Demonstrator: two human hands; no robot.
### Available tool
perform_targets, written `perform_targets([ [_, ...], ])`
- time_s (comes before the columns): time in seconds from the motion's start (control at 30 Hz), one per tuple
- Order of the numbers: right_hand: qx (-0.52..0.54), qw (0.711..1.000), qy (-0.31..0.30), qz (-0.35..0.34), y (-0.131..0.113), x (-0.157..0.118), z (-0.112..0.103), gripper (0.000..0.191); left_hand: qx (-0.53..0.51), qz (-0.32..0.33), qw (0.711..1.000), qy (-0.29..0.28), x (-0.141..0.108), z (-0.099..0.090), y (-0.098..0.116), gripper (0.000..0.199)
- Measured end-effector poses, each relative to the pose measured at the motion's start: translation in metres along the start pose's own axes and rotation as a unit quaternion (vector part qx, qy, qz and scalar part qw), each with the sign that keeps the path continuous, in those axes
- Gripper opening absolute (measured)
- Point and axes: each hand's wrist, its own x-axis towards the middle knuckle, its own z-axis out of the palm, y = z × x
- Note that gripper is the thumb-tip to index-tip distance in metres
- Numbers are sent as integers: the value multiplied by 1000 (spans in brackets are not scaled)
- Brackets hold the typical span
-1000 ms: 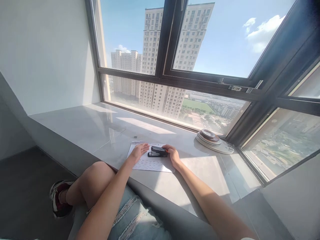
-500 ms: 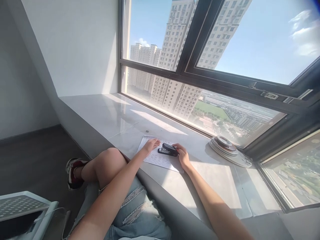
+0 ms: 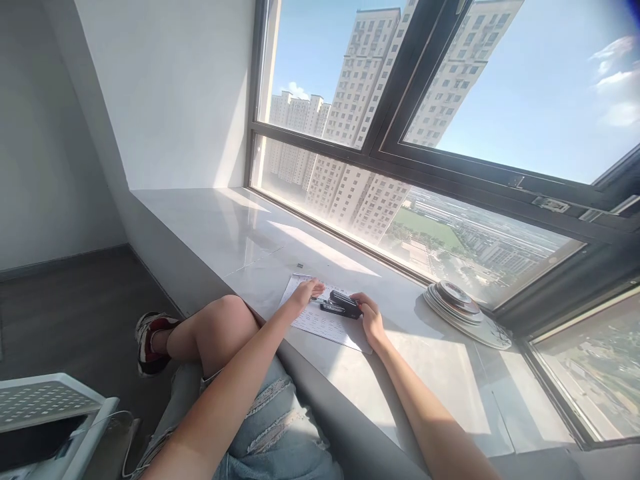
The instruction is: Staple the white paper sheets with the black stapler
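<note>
A black stapler (image 3: pixel 342 304) is held over a printed sheet of paper (image 3: pixel 325 325), with my right hand (image 3: pixel 371 317) closed around its rear end. From the stapler's front, a thin metal part (image 3: pixel 319 300) sticks out toward my left hand (image 3: pixel 306 293). The fingers of that hand are stretched out at the metal part's tip; whether they touch it is too small to tell. The paper lies on the pale windowsill (image 3: pixel 210 227), partly under both hands.
A stack of plates (image 3: pixel 453 303) stands to the right by the window frame (image 3: pixel 340 148). Beyond the paper lies a small dark object (image 3: pixel 300 265) on the sill. At lower left is a white perforated rack (image 3: pixel 45 397) with a cable. My bent knee (image 3: pixel 230 320) is beside the sill.
The stapler's thin metal part now sticks out of its front, toward my left hand. My right hand keeps its hold on the rear. The whole view has shifted slightly.
</note>
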Motion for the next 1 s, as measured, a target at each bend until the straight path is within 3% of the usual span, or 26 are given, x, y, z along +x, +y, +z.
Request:
perform_targets([
  [0.27,-139,988,-46,-43,-2,-4,4,37,-36,-17,999,-14,2,-2,2,43],
  [0.43,-206,970,6,-132,4,-8,8,27,-110,-37,993,-28,2,-3,6,44],
  [0.63,-286,897,116,-315,2,-15,11,25,-201,-115,972,-44,-5,-3,13,39],
  [0.83,-356,834,93,-411,3,-18,14,46,-232,-117,966,-14,0,-4,9,28],
  [1.0,-387,805,77,-442,3,-22,15,55,-235,-102,966,-28,2,-6,5,22],
])
